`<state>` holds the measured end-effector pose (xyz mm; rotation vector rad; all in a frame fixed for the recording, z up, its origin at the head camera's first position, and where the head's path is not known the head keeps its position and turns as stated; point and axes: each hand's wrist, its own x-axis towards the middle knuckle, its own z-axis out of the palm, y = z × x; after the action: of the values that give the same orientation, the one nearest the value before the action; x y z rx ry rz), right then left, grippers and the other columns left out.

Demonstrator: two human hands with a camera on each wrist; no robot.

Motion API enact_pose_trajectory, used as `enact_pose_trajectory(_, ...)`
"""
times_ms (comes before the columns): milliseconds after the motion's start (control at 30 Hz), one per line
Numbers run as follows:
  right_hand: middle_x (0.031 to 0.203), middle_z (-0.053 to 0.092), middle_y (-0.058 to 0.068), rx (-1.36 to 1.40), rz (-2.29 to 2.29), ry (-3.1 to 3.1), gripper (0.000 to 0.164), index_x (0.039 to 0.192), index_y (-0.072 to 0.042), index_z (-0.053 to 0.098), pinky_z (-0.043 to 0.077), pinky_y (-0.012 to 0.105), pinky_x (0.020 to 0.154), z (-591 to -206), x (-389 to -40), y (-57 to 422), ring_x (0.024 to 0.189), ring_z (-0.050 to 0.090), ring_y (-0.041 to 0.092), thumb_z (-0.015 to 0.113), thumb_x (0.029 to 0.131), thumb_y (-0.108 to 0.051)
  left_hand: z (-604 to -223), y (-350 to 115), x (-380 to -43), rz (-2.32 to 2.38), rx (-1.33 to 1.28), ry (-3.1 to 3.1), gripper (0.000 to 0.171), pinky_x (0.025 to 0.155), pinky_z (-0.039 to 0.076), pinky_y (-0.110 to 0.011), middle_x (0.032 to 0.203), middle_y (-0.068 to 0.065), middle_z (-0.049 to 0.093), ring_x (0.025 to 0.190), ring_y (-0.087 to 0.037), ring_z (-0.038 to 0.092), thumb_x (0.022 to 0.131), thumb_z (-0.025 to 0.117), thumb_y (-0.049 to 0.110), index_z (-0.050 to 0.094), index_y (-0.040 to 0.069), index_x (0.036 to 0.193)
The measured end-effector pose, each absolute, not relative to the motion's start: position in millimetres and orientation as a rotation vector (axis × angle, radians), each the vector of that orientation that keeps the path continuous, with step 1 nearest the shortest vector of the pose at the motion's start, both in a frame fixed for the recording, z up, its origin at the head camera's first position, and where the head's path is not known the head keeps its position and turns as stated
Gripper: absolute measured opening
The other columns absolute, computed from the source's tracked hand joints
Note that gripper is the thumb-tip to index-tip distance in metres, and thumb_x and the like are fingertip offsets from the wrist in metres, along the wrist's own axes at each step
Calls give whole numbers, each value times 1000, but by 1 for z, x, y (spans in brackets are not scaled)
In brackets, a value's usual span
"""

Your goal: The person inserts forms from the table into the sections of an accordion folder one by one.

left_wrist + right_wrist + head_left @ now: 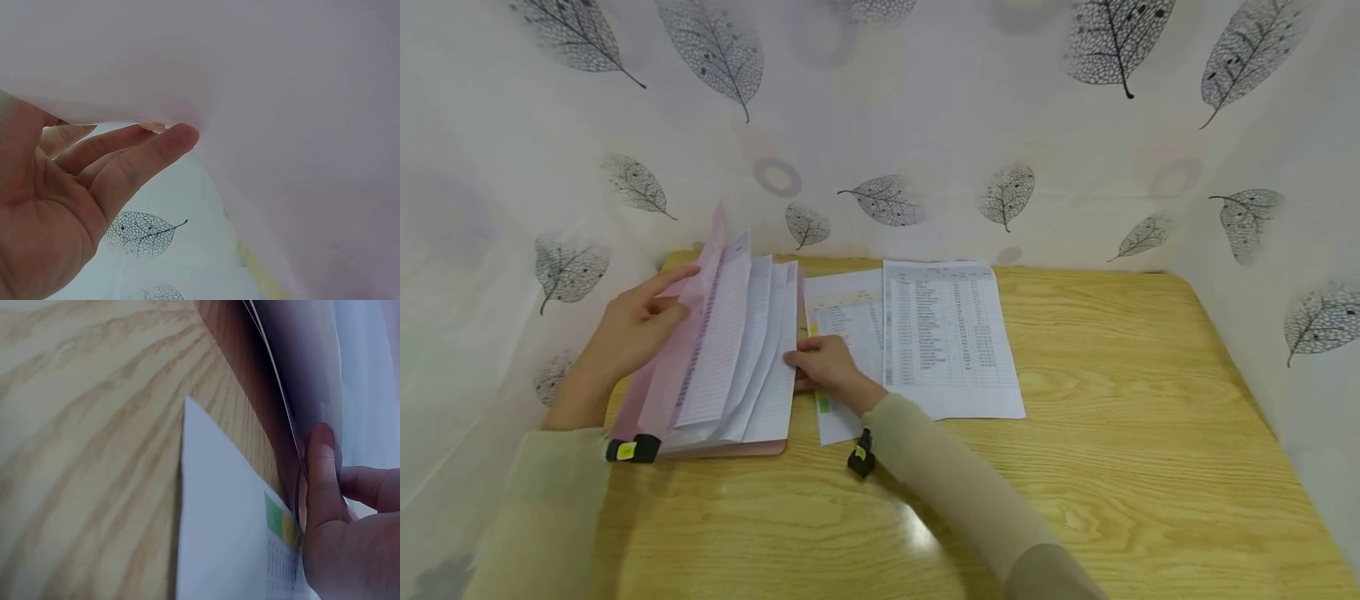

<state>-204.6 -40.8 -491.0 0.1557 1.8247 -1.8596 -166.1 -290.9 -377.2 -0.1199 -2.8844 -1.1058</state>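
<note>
A pink folder [658, 375] stands half open at the table's left, with several white printed sheets [737, 350] fanned up inside it. My left hand [673, 292] rests with straight fingers against the raised pink cover [281, 125]; its fingertips [178, 134] touch the cover's underside. My right hand [801, 360] pinches the right edge of the fanned sheets [312, 375], thumb [320, 469] on top. Under that hand lies a loose printed sheet [850, 321] with green and yellow marks [278, 519] on its left edge.
A second printed sheet [951, 333] lies flat to the right, overlapping the first. The wooden table [1112, 417] is boxed in by leaf-patterned curtain walls [880, 125] at the back and both sides. A black wrist camera [632, 448] sits on each sleeve.
</note>
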Motion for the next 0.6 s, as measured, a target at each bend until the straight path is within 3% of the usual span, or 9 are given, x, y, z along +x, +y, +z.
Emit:
enact_pose_trajectory(167, 83, 77, 17, 158, -1819, 1869, 27, 120, 4, 75, 62, 29, 60, -492, -204, -45, 57, 67, 13, 75, 96, -9, -379, -293, -166, -1114, -131, -2873, 55, 60, 41, -27, 121, -21, 59, 69, -11, 48, 108, 50, 21, 44, 26, 162)
enact_pose_trajectory(267, 78, 75, 15, 148, -1824, 1836, 25, 118, 5, 74, 63, 32, 61, -491, -203, -43, 57, 68, 15, 74, 96, -8, -380, -294, -166, -1103, -118, -2878, 55, 63, 42, -26, 126, -21, 60, 77, -11, 52, 108, 50, 22, 44, 26, 162)
enact_pose_trajectory(433, 74, 71, 14, 149, -1894, 1713, 22, 114, 10, 72, 63, 35, 62, -487, -202, -34, 58, 70, 19, 69, 97, -4, -380, -295, -166, -1078, -117, -2863, 54, 64, 43, -25, 104, -15, 68, 88, -12, 53, 107, 54, 22, 47, 25, 160)
enact_pose_trajectory(500, 74, 71, 13, 144, -1904, 1694, 22, 114, 11, 71, 63, 35, 62, -486, -201, -31, 57, 70, 19, 67, 97, -3, -380, -295, -166, -1078, -117, -2858, 54, 62, 43, -26, 94, -12, 66, 84, -13, 53, 106, 54, 21, 48, 26, 160)
enact_pose_trajectory(600, 76, 72, 14, 124, -1903, 1693, 23, 114, 13, 71, 64, 35, 63, -486, -201, -29, 57, 70, 18, 66, 98, -2, -380, -295, -166, -1083, -110, -2860, 54, 63, 42, -26, 97, -13, 65, 86, -17, 56, 107, 53, 20, 48, 26, 160)
